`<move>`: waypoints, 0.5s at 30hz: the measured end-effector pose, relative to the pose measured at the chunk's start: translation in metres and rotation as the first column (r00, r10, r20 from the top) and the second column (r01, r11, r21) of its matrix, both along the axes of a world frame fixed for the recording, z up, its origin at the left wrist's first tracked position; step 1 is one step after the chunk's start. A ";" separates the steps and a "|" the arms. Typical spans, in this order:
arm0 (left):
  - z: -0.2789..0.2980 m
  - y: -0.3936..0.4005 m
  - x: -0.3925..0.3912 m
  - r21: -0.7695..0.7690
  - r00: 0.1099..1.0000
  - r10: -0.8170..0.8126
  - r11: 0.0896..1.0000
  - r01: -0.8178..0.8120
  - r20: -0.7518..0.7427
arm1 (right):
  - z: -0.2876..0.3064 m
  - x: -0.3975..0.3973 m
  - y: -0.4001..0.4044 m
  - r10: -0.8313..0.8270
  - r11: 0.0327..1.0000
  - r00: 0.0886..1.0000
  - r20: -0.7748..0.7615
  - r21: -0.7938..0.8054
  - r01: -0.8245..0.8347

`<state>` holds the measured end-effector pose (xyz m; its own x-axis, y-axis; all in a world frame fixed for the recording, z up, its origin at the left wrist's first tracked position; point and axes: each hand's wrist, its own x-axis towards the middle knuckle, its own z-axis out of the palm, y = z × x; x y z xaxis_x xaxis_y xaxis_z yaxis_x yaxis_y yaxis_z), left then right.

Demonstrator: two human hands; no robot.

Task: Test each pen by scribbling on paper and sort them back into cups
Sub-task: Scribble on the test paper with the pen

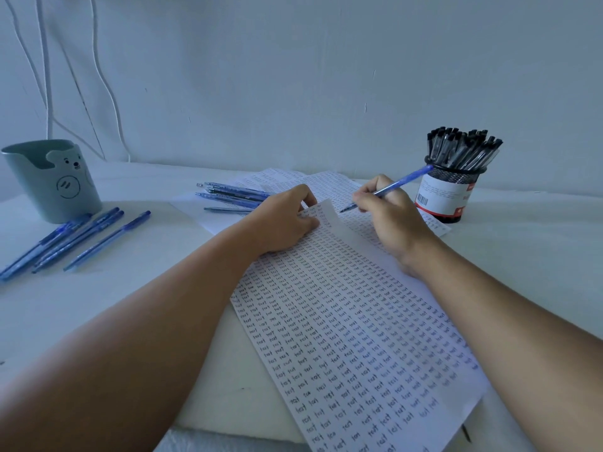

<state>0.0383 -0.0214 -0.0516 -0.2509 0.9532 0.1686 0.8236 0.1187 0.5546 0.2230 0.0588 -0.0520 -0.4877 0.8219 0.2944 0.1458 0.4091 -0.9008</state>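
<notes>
A sheet of paper [352, 337] filled with rows of small "test" words lies in front of me, its far corner curled up. My left hand [284, 220] pinches that curled corner. My right hand [388, 216] grips a blue pen [401, 182], whose tip points at the paper just beyond the raised edge. A green bear-face cup [54, 181] stands at the far left, with several blue pens [75, 239] lying loose in front of it. A black mesh cup [448, 194] at the right is packed with black pens [463, 148].
Another bunch of blue pens [233, 194] lies behind my left hand on more written sheets [326, 182]. The white table [114, 305] meets a pale wall at the back, where thin cables [45, 76] hang at the left.
</notes>
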 end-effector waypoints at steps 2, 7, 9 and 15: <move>0.000 -0.001 0.000 0.008 1.000 0.004 1.000 -0.004 0.012 | 0.001 0.001 -0.002 -0.012 0.998 0.999 -0.039 0.060 0.014; -0.002 -0.002 -0.001 0.057 0.999 0.021 0.998 -0.023 0.037 | 0.002 -0.002 -0.008 0.015 0.965 0.998 0.064 0.262 -0.031; -0.002 -0.003 0.000 0.080 0.999 0.026 0.996 -0.029 0.028 | 0.002 -0.002 -0.011 0.009 0.946 0.982 0.186 0.316 -0.068; 0.000 -0.003 0.000 0.126 0.999 0.038 0.991 -0.037 -0.009 | -0.004 -0.005 -0.005 -0.104 0.854 0.957 0.272 0.517 -0.054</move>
<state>0.0385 -0.0248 -0.0515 -0.2834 0.9143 0.2893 0.8261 0.0796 0.5579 0.2180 0.0537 -0.0562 -0.5956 0.6025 0.5312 0.3752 0.7934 -0.4793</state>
